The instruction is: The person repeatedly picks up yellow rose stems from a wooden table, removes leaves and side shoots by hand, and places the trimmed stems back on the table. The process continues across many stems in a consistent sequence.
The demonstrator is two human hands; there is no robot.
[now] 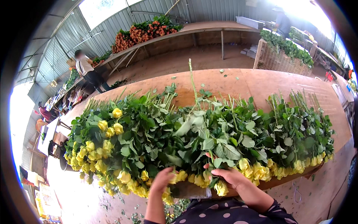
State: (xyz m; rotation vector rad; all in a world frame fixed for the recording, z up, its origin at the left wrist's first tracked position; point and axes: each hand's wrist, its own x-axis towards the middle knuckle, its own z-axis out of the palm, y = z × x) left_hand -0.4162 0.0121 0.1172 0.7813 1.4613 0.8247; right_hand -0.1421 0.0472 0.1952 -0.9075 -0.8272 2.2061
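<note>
Many long-stemmed yellow roses (261, 171) lie side by side on a wooden table (231, 80), blooms toward me and stems pointing away. My right hand (231, 177) is closed around one rose stem just above its bloom (221, 188), which hangs at the table's near edge. The upper stem (192, 82) of what looks like that rose sticks out beyond the pile. Close to the blooms left of centre is my left hand (162, 181). It is smeared by motion, so its grip does not show. Blurred leaves (190, 122) sit above it.
Bunches of orange flowers (147, 33) lie on a long bench along the back wall. A wicker basket (279, 58) with greenery stands at the far right. One person (87, 67) stands at far left, another (282, 24) at far right. Cut leaves (130, 209) litter the floor.
</note>
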